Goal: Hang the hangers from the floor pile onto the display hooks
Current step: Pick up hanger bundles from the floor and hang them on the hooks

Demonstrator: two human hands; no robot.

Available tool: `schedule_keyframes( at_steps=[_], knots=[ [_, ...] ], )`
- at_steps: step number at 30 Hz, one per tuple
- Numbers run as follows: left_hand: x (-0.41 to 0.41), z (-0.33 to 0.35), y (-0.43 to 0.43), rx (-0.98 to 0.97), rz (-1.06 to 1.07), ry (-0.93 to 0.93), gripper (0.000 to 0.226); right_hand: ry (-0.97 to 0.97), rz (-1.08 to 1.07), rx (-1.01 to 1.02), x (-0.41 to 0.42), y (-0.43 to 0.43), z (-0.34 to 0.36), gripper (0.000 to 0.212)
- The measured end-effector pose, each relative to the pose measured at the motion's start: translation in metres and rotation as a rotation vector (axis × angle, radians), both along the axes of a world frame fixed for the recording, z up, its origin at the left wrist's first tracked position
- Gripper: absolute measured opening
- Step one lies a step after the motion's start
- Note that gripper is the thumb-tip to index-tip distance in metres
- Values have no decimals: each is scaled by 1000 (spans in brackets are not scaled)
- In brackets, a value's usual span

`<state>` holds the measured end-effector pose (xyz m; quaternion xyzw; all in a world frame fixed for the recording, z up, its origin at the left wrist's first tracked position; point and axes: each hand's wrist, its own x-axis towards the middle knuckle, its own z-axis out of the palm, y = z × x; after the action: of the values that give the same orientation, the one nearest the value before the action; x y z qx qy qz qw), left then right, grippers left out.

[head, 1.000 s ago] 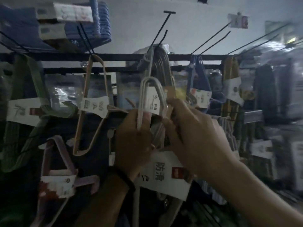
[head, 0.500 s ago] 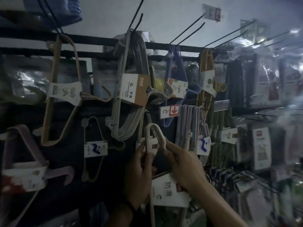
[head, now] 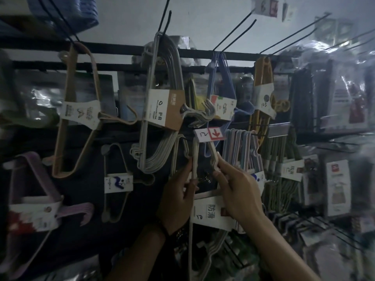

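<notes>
1. White wire hanger bundle (head: 193,159), banded by a white paper label (head: 209,216), held up mid-rack, top at the red-arrow price tag (head: 209,134).
2. Left hand (head: 178,193) pinches its left arm.
3. Right hand (head: 241,191) grips its right arm.
4. Grey card-banded hangers (head: 164,110) close left; pastel hangers (head: 241,142) close right.

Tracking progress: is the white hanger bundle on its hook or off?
Cannot tell: left hand and right hand grip the hanger bundle, whose top hides behind the price tag.

Matt coated-looking hangers (head: 193,157), a paper label (head: 211,214), thin black metal hooks (head: 233,34), glossy plastic packets (head: 345,94).
</notes>
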<state>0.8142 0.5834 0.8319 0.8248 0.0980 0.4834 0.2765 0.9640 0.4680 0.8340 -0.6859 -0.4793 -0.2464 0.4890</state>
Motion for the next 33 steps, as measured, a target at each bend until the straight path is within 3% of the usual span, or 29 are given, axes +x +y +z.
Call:
schedule_keyframes(
  at_steps=[11, 16, 18, 23, 27, 33],
  knots=[
    [21, -1, 39, 70, 211, 148, 70, 128, 116, -138, 34, 72, 6, 45],
    [21, -17, 51, 229, 321, 360, 77, 137, 122, -216, 51, 121, 17, 36],
    [23, -24, 55, 201, 327, 411, 77, 154, 158, -242, 55, 141, 19, 35],
    [23, -39, 62, 83, 405, 505, 52, 115, 122, -256, 74, 176, 7, 18],
    [17, -50, 58, 27, 453, 437, 47, 110, 162, -249, 82, 188, 1, 11],
    [-37, -86, 17, 39, 599, 322, 18, 148, 199, -191, 24, 126, -39, 57]
  ],
)
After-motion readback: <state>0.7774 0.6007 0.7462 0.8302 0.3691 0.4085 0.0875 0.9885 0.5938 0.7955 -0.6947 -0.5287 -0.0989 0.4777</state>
